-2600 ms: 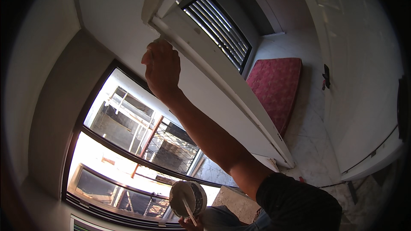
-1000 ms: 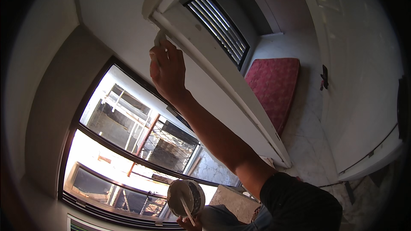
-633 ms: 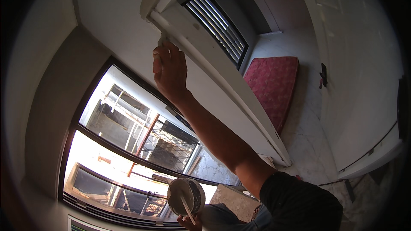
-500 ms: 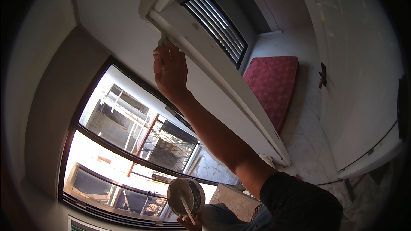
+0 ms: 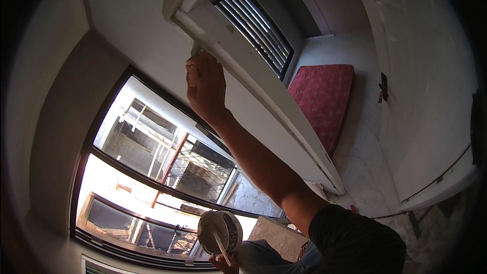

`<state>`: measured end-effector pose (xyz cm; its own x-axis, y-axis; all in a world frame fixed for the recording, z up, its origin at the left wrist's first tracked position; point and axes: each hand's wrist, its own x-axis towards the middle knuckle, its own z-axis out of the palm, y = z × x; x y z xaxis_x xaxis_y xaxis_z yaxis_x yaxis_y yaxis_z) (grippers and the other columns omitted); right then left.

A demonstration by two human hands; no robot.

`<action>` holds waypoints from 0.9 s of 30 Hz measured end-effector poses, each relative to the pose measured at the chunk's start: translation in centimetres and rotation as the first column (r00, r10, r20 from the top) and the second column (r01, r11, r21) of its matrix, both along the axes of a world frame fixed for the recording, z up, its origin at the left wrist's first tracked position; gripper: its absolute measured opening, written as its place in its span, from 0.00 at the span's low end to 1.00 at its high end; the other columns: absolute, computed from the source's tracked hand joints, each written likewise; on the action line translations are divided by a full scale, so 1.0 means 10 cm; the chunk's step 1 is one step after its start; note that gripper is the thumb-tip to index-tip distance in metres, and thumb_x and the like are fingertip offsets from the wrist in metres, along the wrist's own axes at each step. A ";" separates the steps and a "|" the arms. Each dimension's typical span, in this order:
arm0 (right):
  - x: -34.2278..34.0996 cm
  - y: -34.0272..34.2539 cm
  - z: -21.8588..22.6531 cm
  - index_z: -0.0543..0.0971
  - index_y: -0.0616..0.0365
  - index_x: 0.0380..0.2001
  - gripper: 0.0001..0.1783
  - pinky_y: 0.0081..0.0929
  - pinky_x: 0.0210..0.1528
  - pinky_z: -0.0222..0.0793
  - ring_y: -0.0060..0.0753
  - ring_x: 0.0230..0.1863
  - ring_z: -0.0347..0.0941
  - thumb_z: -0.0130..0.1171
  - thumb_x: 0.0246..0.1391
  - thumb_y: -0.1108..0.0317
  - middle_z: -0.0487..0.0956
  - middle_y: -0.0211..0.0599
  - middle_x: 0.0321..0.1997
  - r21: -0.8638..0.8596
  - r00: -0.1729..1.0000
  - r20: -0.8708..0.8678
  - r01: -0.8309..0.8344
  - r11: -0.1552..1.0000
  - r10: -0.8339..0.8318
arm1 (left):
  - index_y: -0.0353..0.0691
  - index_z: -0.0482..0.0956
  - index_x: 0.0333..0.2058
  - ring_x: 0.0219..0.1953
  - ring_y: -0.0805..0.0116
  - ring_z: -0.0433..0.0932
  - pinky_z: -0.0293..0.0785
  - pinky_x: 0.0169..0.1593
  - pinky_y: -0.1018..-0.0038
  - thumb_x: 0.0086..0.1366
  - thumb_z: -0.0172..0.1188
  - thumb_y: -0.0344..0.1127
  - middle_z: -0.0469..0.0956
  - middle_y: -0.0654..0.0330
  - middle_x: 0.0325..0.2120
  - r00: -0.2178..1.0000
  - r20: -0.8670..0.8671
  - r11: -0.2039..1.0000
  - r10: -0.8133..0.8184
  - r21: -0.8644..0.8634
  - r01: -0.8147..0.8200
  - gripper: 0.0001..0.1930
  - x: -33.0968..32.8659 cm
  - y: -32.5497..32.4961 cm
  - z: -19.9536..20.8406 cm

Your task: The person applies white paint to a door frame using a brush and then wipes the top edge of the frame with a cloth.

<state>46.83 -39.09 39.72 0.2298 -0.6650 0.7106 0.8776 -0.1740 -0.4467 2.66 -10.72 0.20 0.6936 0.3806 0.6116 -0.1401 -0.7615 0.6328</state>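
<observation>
My right hand [image 5: 207, 83] is raised to the wall beside a white door frame [image 5: 264, 83]. Its fingers are closed around what looks like a putty knife [image 5: 195, 48], whose pale tip touches the joint between wall and frame; the rest is hidden in the fist. Low in the view, my left hand [image 5: 224, 264] grips the underside of a round, stained tub [image 5: 235, 232]. A pale stick [image 5: 220, 242] leans inside the tub, which has a greyish coating within. Rough pale filler [image 5: 181, 24] shows along the joint above my right hand.
A dark-framed window [image 5: 137, 172] spans the lower left, with metal grilles beyond it. Through the doorway, a red mattress [image 5: 322, 101] lies on the marble floor near a barred window [image 5: 256, 30]. At the right stands a white door [image 5: 421, 96] with a dark handle [image 5: 383, 88].
My right hand has slid slightly down and to the right along the joint, with the tool still in it. The left hand and tub stay nearly in place.
</observation>
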 end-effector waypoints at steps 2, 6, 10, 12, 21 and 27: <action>-0.01 -0.02 0.01 0.75 0.51 0.40 0.22 0.41 0.44 0.67 0.45 0.42 0.71 0.64 0.39 0.79 0.72 0.46 0.52 -0.004 0.999 0.020 0.037 0.999 -0.037 | 0.48 0.47 0.56 0.39 0.58 0.80 0.81 0.43 0.65 0.51 0.61 0.17 0.72 0.44 0.44 1.000 0.018 0.997 -0.022 0.072 0.020 0.40 0.01 0.02 0.04; -0.08 -0.04 -0.01 0.74 0.54 0.36 0.08 0.42 0.46 0.67 0.49 0.44 0.71 0.57 0.52 0.76 0.74 0.45 0.46 0.052 0.997 -0.010 -0.082 0.995 0.083 | 0.47 0.46 0.56 0.39 0.58 0.80 0.81 0.42 0.65 0.50 0.61 0.16 0.73 0.44 0.42 0.999 -0.039 0.991 0.033 0.133 -0.028 0.40 -0.05 0.03 0.03; -0.04 -0.02 -0.03 0.75 0.52 0.38 0.16 0.41 0.42 0.67 0.46 0.39 0.71 0.60 0.44 0.79 0.73 0.44 0.48 0.047 0.999 -0.009 -0.050 0.998 0.051 | 0.47 0.46 0.56 0.41 0.59 0.79 0.81 0.43 0.64 0.50 0.61 0.16 0.73 0.45 0.43 0.998 -0.034 0.997 0.045 -0.066 -0.047 0.41 -0.10 0.18 -0.14; -0.06 -0.02 -0.04 0.74 0.53 0.37 0.12 0.42 0.44 0.67 0.48 0.41 0.71 0.59 0.48 0.77 0.74 0.44 0.46 0.058 0.998 -0.014 -0.058 0.997 0.059 | 0.48 0.46 0.56 0.41 0.58 0.79 0.81 0.43 0.63 0.49 0.62 0.16 0.73 0.45 0.43 0.999 0.032 0.965 0.030 -0.260 -0.020 0.42 -0.08 0.17 -0.17; -0.07 -0.04 -0.11 0.73 0.55 0.35 0.06 0.43 0.50 0.67 0.51 0.47 0.72 0.59 0.55 0.74 0.75 0.43 0.42 0.047 0.996 -0.028 -0.084 0.995 0.086 | 0.49 0.48 0.57 0.44 0.62 0.78 0.81 0.43 0.66 0.54 0.61 0.20 0.74 0.46 0.45 1.000 -0.017 1.000 0.004 -0.021 -0.004 0.38 0.01 0.00 -0.01; -0.07 -0.06 -0.19 0.73 0.55 0.36 0.07 0.44 0.51 0.68 0.51 0.47 0.72 0.60 0.54 0.75 0.75 0.42 0.43 0.042 0.996 -0.025 -0.088 0.995 0.089 | 0.49 0.49 0.56 0.40 0.61 0.80 0.80 0.42 0.68 0.50 0.67 0.19 0.74 0.48 0.42 0.979 0.201 0.486 -0.027 -0.853 0.189 0.42 0.02 -0.02 0.13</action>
